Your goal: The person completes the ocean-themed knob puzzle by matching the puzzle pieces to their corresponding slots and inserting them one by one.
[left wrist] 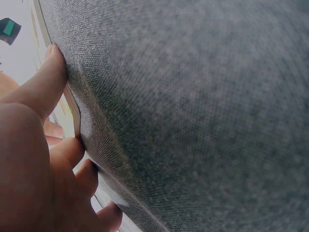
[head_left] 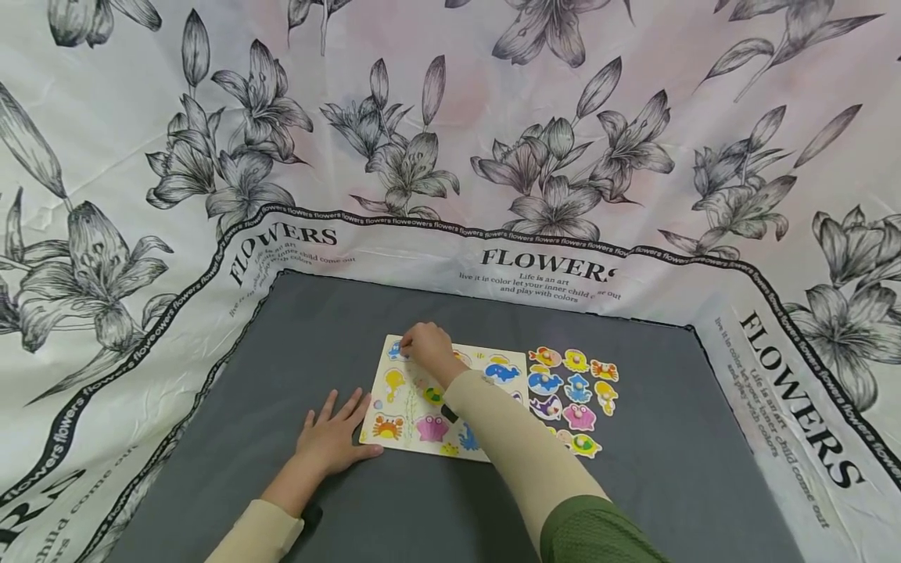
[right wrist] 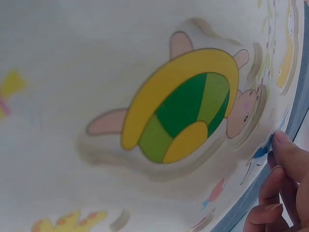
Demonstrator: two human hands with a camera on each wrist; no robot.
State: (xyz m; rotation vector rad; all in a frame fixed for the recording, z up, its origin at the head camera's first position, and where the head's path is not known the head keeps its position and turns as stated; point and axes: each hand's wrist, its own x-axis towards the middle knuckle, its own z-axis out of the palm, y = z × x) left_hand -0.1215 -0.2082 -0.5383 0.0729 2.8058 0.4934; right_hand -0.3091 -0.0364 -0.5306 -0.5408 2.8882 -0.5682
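A pale puzzle board (head_left: 415,391) with printed sea-animal recesses lies on the grey surface. At its far left corner my right hand (head_left: 428,344) pinches a blue sea-animal puzzle piece (right wrist: 261,151), thumb and fingertips together, right over the board. The fingers partly hide the piece, so I cannot tell which animal it is. My left hand (head_left: 332,434) lies with its fingers spread beside the near left corner, its thumb (left wrist: 48,79) at the board's edge. A turtle picture (right wrist: 186,113) fills much of the right wrist view. The right forearm covers part of the board.
Loose knobbed pieces lie just right of the board, among them a blue whale (head_left: 544,382), a pink shell (head_left: 579,416), an orange crab (head_left: 604,370) and a green turtle (head_left: 584,445). Flower-printed cloth (head_left: 422,180) rises behind and beside the grey surface (head_left: 676,438).
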